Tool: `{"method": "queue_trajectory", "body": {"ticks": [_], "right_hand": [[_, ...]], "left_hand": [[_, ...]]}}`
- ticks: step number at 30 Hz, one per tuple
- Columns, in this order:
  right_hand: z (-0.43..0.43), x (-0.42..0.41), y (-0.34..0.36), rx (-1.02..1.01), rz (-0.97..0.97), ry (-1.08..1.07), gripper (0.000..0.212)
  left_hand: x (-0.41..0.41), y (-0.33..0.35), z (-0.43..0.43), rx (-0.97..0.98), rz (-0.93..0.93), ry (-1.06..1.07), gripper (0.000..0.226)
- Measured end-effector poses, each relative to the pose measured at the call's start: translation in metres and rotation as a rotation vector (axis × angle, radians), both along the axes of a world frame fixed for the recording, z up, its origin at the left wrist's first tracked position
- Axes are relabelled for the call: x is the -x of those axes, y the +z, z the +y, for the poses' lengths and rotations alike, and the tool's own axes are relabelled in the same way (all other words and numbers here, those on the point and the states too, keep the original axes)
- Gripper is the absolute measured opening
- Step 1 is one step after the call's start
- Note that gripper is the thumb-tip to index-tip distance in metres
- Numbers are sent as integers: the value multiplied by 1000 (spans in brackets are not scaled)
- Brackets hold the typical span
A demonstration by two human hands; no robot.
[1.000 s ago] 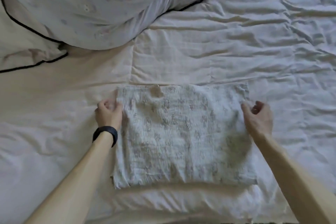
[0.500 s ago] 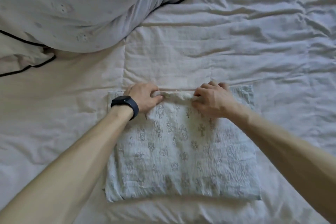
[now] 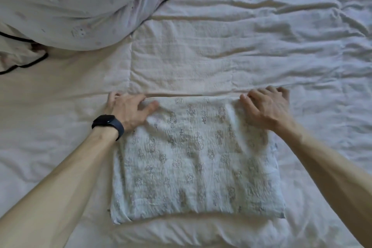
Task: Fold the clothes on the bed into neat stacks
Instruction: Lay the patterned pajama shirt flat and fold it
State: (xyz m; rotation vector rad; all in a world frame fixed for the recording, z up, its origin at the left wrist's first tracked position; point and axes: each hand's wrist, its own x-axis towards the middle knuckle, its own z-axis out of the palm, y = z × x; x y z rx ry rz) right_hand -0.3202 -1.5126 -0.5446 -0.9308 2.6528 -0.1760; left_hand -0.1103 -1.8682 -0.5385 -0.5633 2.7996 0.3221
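Note:
A white cloth printed with small grey figures lies folded into a rectangle on the bed, its far edge a rounded fold. My left hand, with a black watch on the wrist, rests on the far left corner, its thumb lying on top of the fold. At the far right corner, my right hand presses down with the fingertips reaching over the far edge. Neither hand lifts the cloth.
The cloth sits on a wrinkled white quilt. A large pale pillow with faint prints fills the far left. Beside it lies a cream cover with black piping.
The cloth's far part has been folded over toward me. Both hands then slid apart along the far fold, from its middle out to the two corners.

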Motion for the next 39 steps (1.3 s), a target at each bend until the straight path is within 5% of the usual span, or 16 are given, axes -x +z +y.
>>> {"method": "queue_trajectory", "body": {"ticks": [5,13,17,19,21,24,28,31,33,35,39], "right_hand": [[25,15,-1,-9,21,-128,45],[15,-31,17,168,106,-662,47],[9,-150,30,232,82,-398,55],[9,-207,27,137,31,-137,60],[26,-221,19,-30,-69,-109,63],[87,-218,23,-227,-166,-413,67],[132,-253,55,40,-203,-977,80],[122,-282,68,341,-586,-1403,72],[107,-281,68,561,-871,-1568,57],[97,-274,58,697,-900,-1689,41],[96,-263,47,835,-737,-1782,20]], "left_hand": [[-22,10,-28,138,-195,-71,73],[-28,26,5,179,140,339,57],[-76,29,124,-7,110,146,69],[-106,25,175,-49,20,-108,69],[-131,17,176,-25,-111,-126,65],[-173,16,146,51,-134,104,65],[-208,45,166,46,108,795,71],[-214,65,200,-343,176,1524,73],[-210,67,206,-701,236,1826,65],[-209,64,196,-931,320,1991,49],[-216,62,179,-1032,542,2097,25]]}}
